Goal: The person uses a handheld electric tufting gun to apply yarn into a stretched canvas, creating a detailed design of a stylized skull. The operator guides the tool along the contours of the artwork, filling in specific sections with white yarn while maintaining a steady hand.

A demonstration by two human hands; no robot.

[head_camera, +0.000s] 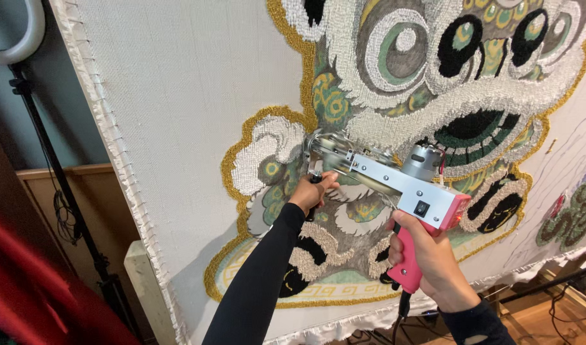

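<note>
The tufting gun [382, 176] sits at the middle of the view, its needle end pressed to the stretched cloth [178, 96] at about 9 o'clock of the lion design [433, 76]. It could wander off the gold outline or snag the cloth if either hand tilts it. The right hand [427, 255] has its grip wrapped tight round the pink handle at 5 o'clock, while the left hand [313, 191] is closed on the black front handle.

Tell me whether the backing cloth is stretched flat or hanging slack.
Stretched flat. The backing cloth shows no folds or sag, and its left edge is pinned along the frame in a straight line while the tufting gun presses against it.
</note>
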